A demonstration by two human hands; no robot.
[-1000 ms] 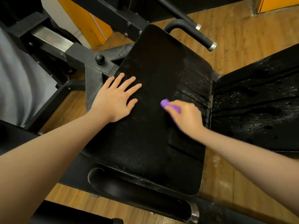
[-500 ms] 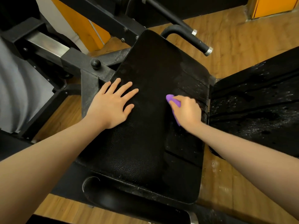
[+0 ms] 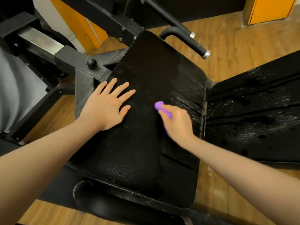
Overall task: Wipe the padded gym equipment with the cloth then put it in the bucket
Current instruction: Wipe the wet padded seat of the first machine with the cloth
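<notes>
Floor: wooden planks (image 3: 235, 51) run under the black gym machine I look down on.
Left hand: my left hand (image 3: 106, 105) lies flat, fingers spread, on the pad's left edge; its grip holds nothing.
Pad: the black padded seat (image 3: 146, 143) fills the middle, its right side wet.
Right hand: my right hand (image 3: 177, 123) presses the purple cloth (image 3: 159, 107) onto the pad, grip curled round it.
Far right: a second wet pad (image 3: 253, 119).

Purple cloth (image 3: 159, 106) lies bunched on the black padded seat (image 3: 146, 143).
</notes>
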